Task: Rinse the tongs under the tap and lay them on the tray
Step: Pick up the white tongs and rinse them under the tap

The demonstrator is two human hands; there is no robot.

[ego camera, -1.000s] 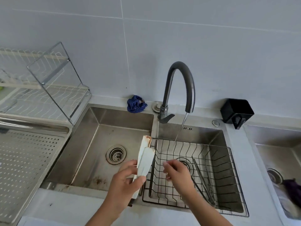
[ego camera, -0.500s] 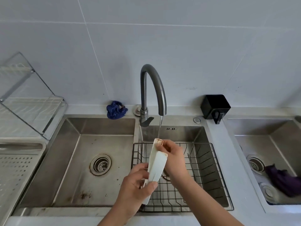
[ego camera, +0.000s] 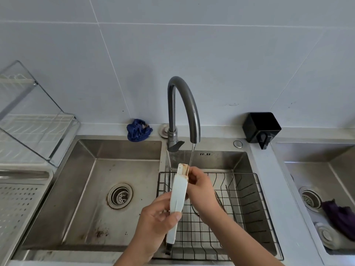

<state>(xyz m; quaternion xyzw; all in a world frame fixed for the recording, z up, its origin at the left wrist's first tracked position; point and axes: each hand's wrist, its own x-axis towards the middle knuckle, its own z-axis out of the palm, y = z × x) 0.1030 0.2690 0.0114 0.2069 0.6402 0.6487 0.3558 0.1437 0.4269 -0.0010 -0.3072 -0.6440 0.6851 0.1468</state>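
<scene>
White tongs (ego camera: pixel 179 189) with a rust-stained hinge end stand almost upright over the right basin's wire basket (ego camera: pixel 251 198). My left hand (ego camera: pixel 157 221) grips their lower half. My right hand (ego camera: pixel 201 189) pinches the upper end, right where a thin stream of water (ego camera: pixel 192 156) falls from the dark curved tap (ego camera: pixel 184 104). The tongs' dark tips poke out below my left hand. A perforated metal tray (ego camera: pixel 17 204) lies at the far left, beside the left basin.
Thin metal utensils (ego camera: pixel 227 194) lie in the wire basket. A blue cloth (ego camera: pixel 138 130) and a black holder (ego camera: pixel 261 127) sit on the back ledge. A dish rack (ego camera: pixel 34 116) stands above the tray. A purple cloth (ego camera: pixel 340 215) lies in a third sink on the right.
The tongs moved right, from over the divider to under the stream. My right hand rose from the basket and took hold of their upper end.
</scene>
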